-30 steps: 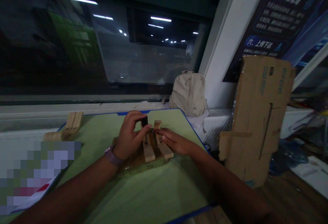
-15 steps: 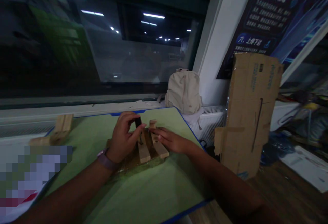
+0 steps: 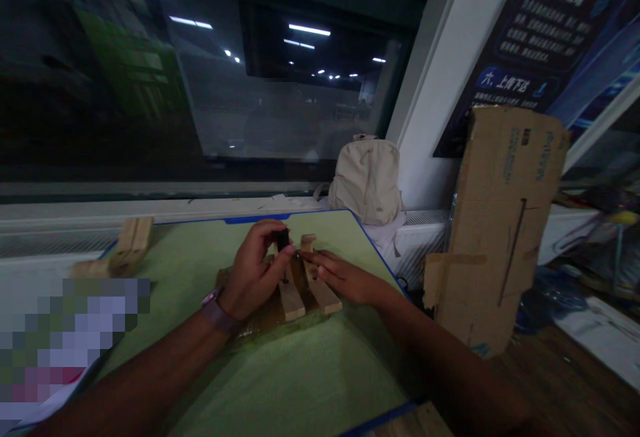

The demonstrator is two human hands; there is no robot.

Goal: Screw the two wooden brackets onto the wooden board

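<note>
- The left hand (image 3: 255,270) has its fingers curled tight around the black handle of a small screwdriver (image 3: 283,245), whose thin shaft stands upright with its tip down on a pale wooden strip (image 3: 290,294).
- That strip is one of two lying side by side on a flat brown wooden board (image 3: 265,314); the board rests on the green cutting mat with a blue edge (image 3: 300,384), near the mat's far side.
- The right hand (image 3: 345,277) lies flat with fingers stretched out and together, pressing on the second pale wooden strip (image 3: 325,294), just right of the screwdriver; it grips nothing.
- A purple watch band (image 3: 219,310) sits on the left wrist.
- At the mat's far left corner lies another wooden piece (image 3: 131,242), well apart from the board.
- Beyond the mat's far right corner sits a cream fabric backpack (image 3: 367,180).
- Right of the mat stands a tall brown cardboard box (image 3: 500,224).
- In the dim light, what the screwdriver's tip meets cannot be made out, perhaps a screw.
</note>
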